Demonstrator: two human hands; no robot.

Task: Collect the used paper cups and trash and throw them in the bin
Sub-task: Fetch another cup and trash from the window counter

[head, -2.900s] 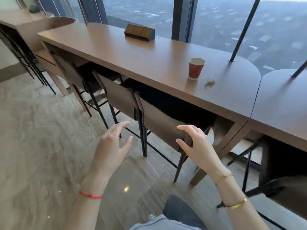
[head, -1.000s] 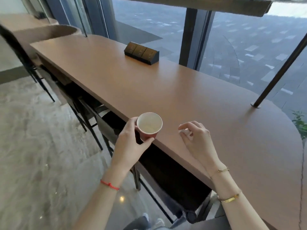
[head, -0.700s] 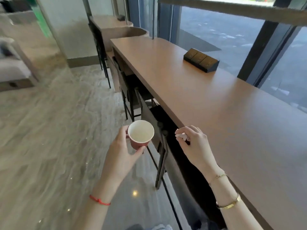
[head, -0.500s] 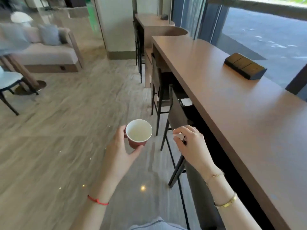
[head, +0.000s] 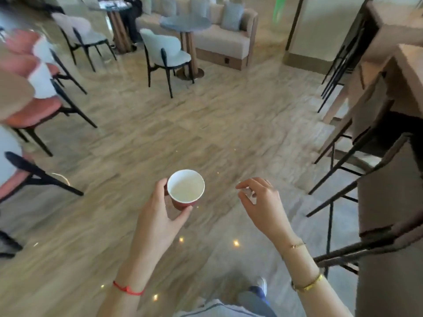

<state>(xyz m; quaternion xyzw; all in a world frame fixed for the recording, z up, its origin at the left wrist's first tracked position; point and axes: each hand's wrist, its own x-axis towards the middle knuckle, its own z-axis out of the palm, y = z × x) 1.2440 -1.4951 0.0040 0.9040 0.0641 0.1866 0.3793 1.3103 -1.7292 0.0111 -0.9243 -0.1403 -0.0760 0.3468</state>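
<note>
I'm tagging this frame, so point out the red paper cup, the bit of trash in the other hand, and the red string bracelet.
red paper cup (head: pixel 185 188), head view, white inside
bit of trash (head: pixel 246 191), head view, pale scrap between the fingertips
red string bracelet (head: pixel 128 290), head view, cord on the wrist

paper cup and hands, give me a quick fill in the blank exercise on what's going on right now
1. The left hand grips a red paper cup whose inside is ____.
2. The right hand pinches a small scrap of trash between its ____.
3. The left wrist wears a ____ string bracelet.
4. Below both hands lies the wood-look ____.

Missing words: white; fingertips; red; floor
</note>
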